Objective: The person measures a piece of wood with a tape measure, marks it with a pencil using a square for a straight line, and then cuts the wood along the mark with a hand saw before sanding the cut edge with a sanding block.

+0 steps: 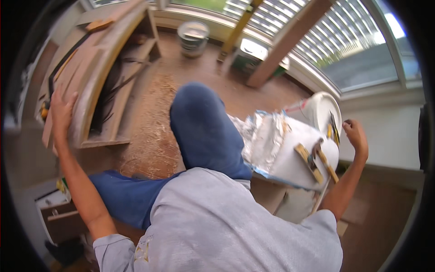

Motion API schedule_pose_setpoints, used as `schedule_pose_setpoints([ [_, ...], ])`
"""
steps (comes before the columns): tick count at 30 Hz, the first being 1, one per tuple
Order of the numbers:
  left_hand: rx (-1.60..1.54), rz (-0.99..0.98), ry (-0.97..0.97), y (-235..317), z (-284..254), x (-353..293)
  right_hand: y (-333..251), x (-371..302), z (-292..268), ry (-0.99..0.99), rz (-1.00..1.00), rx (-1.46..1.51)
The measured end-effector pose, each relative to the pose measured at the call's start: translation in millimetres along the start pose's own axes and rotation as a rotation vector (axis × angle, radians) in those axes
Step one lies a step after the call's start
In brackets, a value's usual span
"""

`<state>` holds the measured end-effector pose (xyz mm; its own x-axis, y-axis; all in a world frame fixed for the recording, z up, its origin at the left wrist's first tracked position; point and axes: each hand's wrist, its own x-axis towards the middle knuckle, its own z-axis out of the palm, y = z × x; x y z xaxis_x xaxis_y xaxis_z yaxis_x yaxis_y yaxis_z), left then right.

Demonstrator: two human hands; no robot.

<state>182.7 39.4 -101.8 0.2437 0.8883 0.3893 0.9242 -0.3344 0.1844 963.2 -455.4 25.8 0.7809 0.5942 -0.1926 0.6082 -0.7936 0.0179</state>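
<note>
My left hand (63, 111) rests with its fingers spread on the top of a wooden bench (93, 75) at the left. Close to it lie loose wooden strips (74, 75) and a long black curved tool (68, 58) with a yellow-and-black end (44, 109). My right hand (357, 135) is raised at the right with curled fingers, beside a white bucket (312, 111). Whether it holds something small is hidden. Pliers-like tools (334, 127) lean by the bucket, near that hand. A hammer (314, 152) and wooden-handled pieces (309, 163) lie on a white covered surface (283, 145).
Wood shavings (154, 122) cover the floor before the bench. A paint bucket (193, 40), a yellow level (238, 31), a green-and-white box (249, 54) and a leaning timber beam (290, 43) stand by the windows. A small open drawer unit (56, 213) is at lower left.
</note>
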Motion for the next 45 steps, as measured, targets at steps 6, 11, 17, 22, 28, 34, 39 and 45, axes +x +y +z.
schedule_pose_setpoints([
  [6, 0.000, -0.054, 0.282, 4, -91, -83, -139, 53, 9, -0.184, -0.415, 0.041],
  [11, -0.226, 0.034, 0.670, 122, -159, -153, -238, 72, 10, -0.245, -0.649, -0.022],
  [17, -0.493, 0.494, 0.451, 200, -255, -220, -429, 52, 42, -0.152, -1.243, 0.008],
  [22, -0.524, 0.556, 0.419, 216, -272, -219, -578, 1, 74, -0.309, -1.587, -0.095],
  [28, -0.464, 0.552, 0.458, 225, -284, -225, -659, 44, 186, -0.378, -1.714, -0.131],
  [34, -0.297, 0.481, 0.522, 245, -304, -251, -660, 2, 183, -0.697, -1.483, -0.239],
  [39, -0.127, 0.384, 0.605, 249, -318, -300, -665, 0, 192, -0.670, -1.463, -0.178],
  [45, 0.047, 0.264, 0.707, 262, -329, -339, -682, -2, 200, -0.773, -1.296, -0.274],
])
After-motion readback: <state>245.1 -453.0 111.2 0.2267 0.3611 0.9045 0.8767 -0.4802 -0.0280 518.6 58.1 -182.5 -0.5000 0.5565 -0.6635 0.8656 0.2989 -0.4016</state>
